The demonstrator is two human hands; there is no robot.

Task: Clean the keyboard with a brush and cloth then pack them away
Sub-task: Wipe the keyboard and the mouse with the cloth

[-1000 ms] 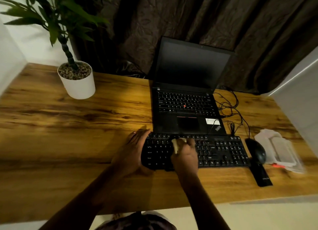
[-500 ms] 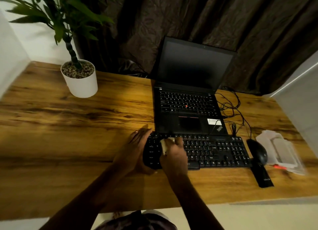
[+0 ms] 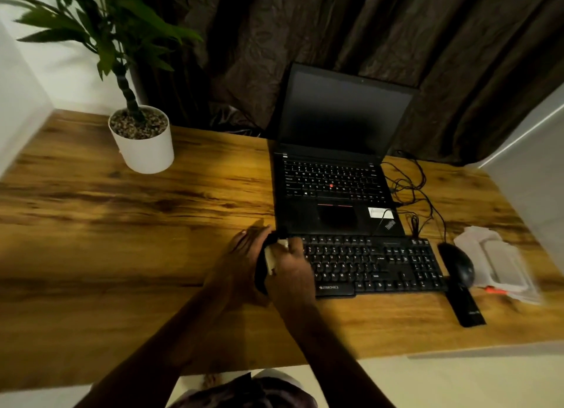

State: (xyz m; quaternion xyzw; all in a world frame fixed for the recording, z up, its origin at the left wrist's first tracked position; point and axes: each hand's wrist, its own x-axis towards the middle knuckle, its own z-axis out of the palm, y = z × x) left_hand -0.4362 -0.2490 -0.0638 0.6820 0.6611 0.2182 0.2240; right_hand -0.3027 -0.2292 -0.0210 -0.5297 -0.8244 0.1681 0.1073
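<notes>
- We can make out "ZEBRONICS" in white on the front edge of the keyboard (image 3: 381, 264), just under the bottom row of keys, left of the middle.
- The keyboard's keycaps have white legends. A few letters come through: G H J K L in one row, V B N M in the row below. The rest is too small and blurry for us.
- The laptop (image 3: 335, 194) has the slanted "ThinkPad" logo on the right corner of its palm rest.
- Its own key legends are too faint to read.
- The white sticker (image 3: 378, 212) on that palm rest has print we can't read.
- The black bar (image 3: 467, 308) on the worktop has tiny pale lettering near its front end, unreadable too.
</notes>
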